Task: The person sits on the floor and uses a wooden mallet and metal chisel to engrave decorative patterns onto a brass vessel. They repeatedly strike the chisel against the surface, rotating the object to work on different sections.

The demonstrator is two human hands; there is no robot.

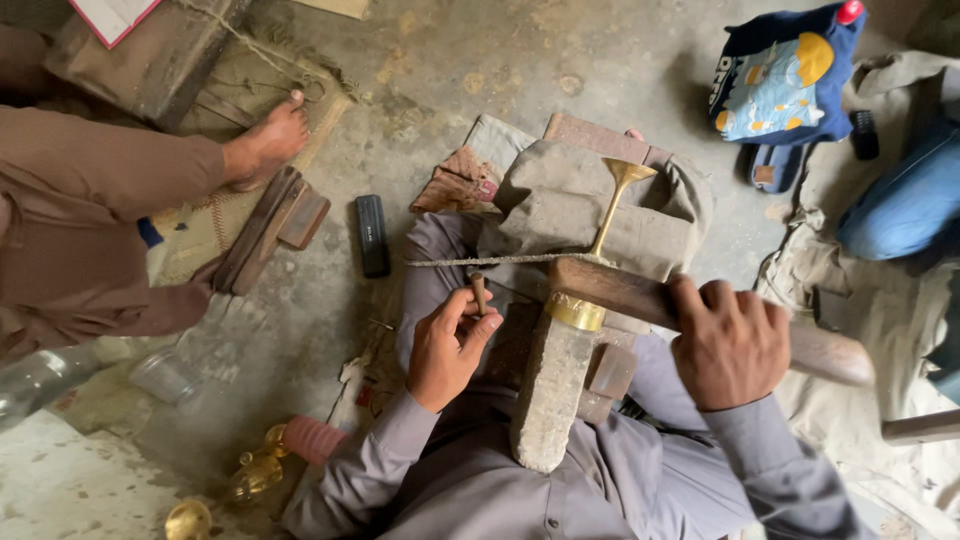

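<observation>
My left hand [450, 345] pinches a short brown rod-like tool [479, 291], held upright near a taut cord [480, 261]. My right hand [728, 340] grips a thick wooden stick [620, 288] that lies across my lap toward the right. A slim brass goblet-shaped piece [618, 200] stands tilted on a grey cloth-covered block [590, 210], its stem reaching down to the stick. A long grey stone-like block [552, 385] with a brass band [575, 311] at its top rests between my knees.
Another person in brown clothes sits at the left, a bare foot [268, 143] on a mat. A black rectangular bar [372, 235] lies on the concrete floor. Brass parts [255, 475] and a pink ribbed object [312, 438] sit lower left. A blue bag [785, 75] lies upper right.
</observation>
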